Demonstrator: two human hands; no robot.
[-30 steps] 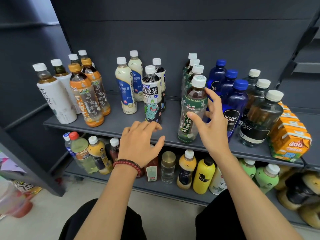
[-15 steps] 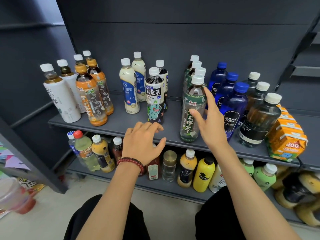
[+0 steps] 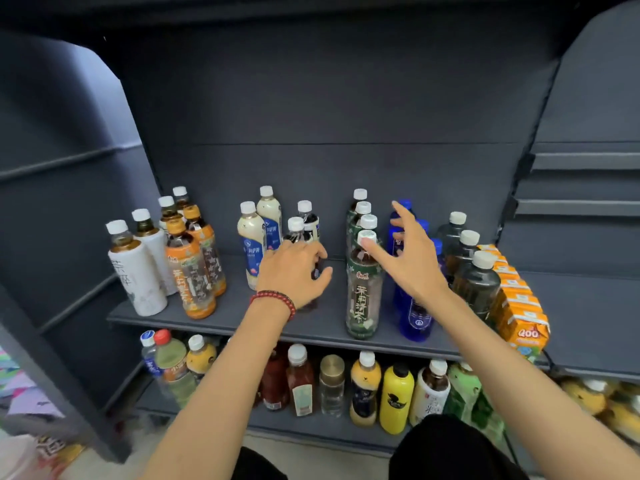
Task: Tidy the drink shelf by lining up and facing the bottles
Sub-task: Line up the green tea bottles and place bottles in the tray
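Grey-painted metal forms the shelf [image 3: 225,318] in front of you, and the drinks stand upright on it in short files running front to back. At the left end are white-sleeved tea bottles [image 3: 138,278] with white caps. Just beside them are orange-labelled bottles [image 3: 188,278] with orange caps. After a gap come two cream milk-tea bottles [image 3: 251,251] with blue labels. Your left hand [image 3: 294,275], with a red bead bracelet [image 3: 275,301] on its wrist, covers the body of the dark tea bottle [image 3: 296,230] next to them. With the thumb on the right and the fingers curled over the front, it seems to grasp that bottle, though the hand hides most of the contact. A second dark bottle stands right behind it. Your right hand [image 3: 412,265] is spread and holds nothing. Its thumb tip is right beside the white cap of the front green-labelled tea bottle [image 3: 363,299], whose label faces you, and three more of its kind are lined up behind. The fingers reach up in front of the blue soda bottles [image 3: 414,323]. Further right stand smoky dark bottles [image 3: 481,285] with white caps and a pack of orange cartons [image 3: 519,317]. Mixed bottles fill the lower shelf [image 3: 311,432].
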